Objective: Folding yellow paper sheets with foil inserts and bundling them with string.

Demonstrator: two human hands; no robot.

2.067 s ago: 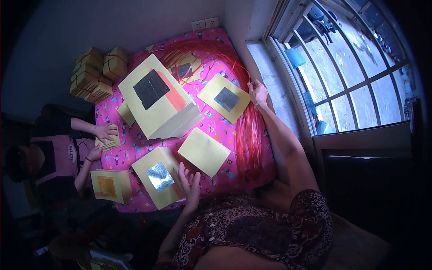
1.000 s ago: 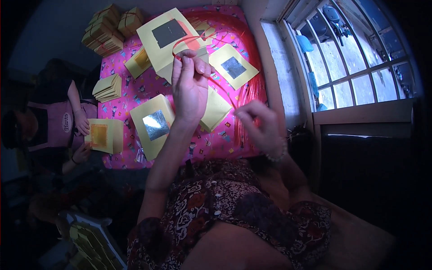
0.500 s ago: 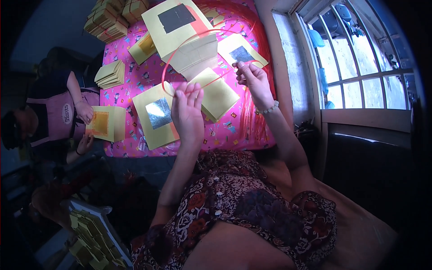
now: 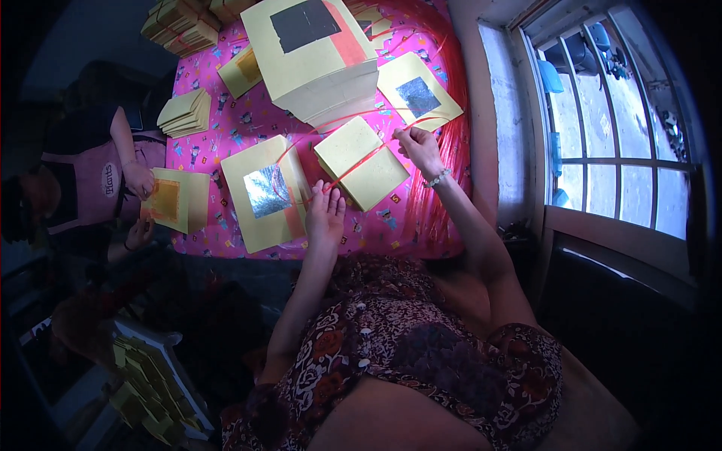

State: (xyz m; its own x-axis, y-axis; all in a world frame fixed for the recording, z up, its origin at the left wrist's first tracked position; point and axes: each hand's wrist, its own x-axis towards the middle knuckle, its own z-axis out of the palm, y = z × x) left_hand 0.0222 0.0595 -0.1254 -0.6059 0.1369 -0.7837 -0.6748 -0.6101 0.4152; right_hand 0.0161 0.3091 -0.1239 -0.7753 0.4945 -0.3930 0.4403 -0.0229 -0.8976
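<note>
Since the red strip (image 4: 364, 161) is so thin, I'd treat it as nearly weightless, limp and probably a bit slippery — shiny plastic would be my guess. It runs pretty straight between the two hands, over the small yellow paper stack (image 4: 348, 144); can't tell if it's actually touching the top sheet. A loose loop trails off past the big paper block (image 4: 331, 96) and the stack with the silver square (image 4: 254, 159).

Right hand (image 4: 408, 140) has thumb and forefinger pinched together on the strip, other fingers curled in. Left hand (image 4: 325, 216) looks to have thumb and fingertip closed on it too, with the remaining fingers loosely apart. Good spots imo: fingertip grips, one past each side of the stack, keeping it flat so it doesn't twist.

Paper's another story — the small stack should be fairly firm and weighty as a block, but loose sheets could slide, so hold it by opposite edges.
</note>
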